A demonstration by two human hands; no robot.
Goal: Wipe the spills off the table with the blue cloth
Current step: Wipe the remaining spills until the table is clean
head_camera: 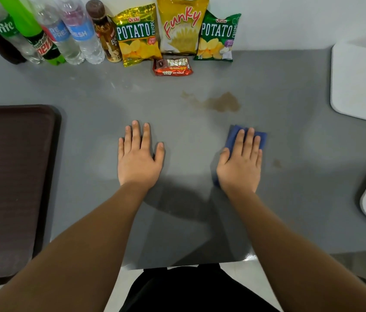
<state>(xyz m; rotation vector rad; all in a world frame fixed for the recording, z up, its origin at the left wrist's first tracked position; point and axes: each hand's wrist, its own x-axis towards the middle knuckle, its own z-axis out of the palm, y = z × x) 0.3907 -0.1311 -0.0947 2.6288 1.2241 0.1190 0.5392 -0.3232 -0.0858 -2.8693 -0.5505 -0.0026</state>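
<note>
A brown spill (219, 102) spreads across the grey table (87, 91) just beyond my hands, with a thinner streak running to its left. A small brown spot (277, 163) lies to the right of my right hand. My right hand (241, 163) presses flat on the folded blue cloth (233, 134), whose far edge and corners stick out past my fingers. The cloth sits a short way in front of the spill, not touching it. My left hand (140, 155) rests flat on the bare table with fingers spread, holding nothing.
A dark brown tray (8, 176) lies at the left. Several bottles (42, 34) and snack bags (180, 28) line the back wall, with a chocolate bar pack (173, 66) in front of them. White chair seats (362, 79) border the table at the right.
</note>
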